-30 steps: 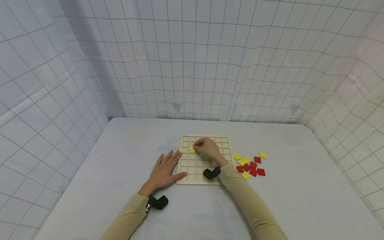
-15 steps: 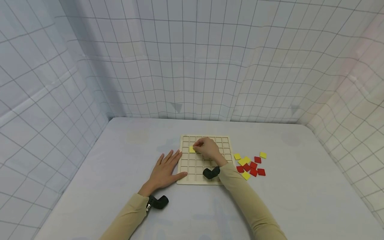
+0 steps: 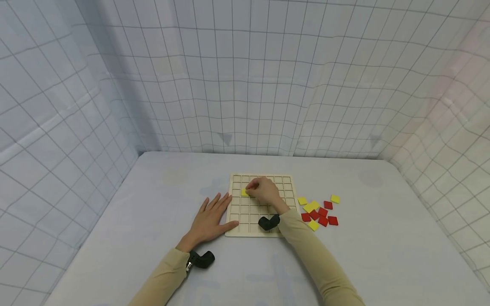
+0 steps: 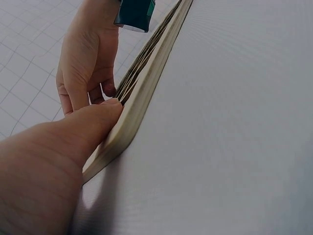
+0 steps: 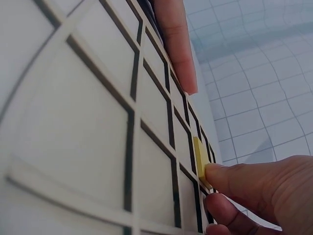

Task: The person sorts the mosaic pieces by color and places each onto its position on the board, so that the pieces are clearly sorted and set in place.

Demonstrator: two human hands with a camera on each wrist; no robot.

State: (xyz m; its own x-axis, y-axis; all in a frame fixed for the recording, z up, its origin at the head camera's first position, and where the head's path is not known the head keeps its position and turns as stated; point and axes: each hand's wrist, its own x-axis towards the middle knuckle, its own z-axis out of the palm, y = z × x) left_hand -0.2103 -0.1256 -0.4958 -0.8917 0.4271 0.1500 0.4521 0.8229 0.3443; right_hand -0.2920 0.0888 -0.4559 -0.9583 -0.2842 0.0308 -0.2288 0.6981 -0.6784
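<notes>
A pale wooden grid board [image 3: 245,219] lies on the table. My left hand [image 3: 208,219] is spread flat at its left edge, fingertips at the rim and thumb over the near left corner; the left wrist view shows that thumb [image 4: 95,122] on the frame. My right hand [image 3: 265,191] reaches over the board and pinches a yellow square tile [image 3: 243,192] at a cell in the upper left part. In the right wrist view, the thumb presses the upright-looking edge of the yellow tile [image 5: 199,159], fingers curled below. The right hand covers some cells.
Right of the board lie loose red tiles [image 3: 333,221] and yellow tiles [image 3: 334,199], several of each, some overlapping. White grid-patterned curtains [image 3: 264,85] stand behind the table [image 3: 172,170] and on both sides. A black wrist camera [image 3: 269,222] hangs close over the board.
Both hands hold their places, the right still at the yellow tile. The whole head view has shifted very slightly, with the scene a little lower.
</notes>
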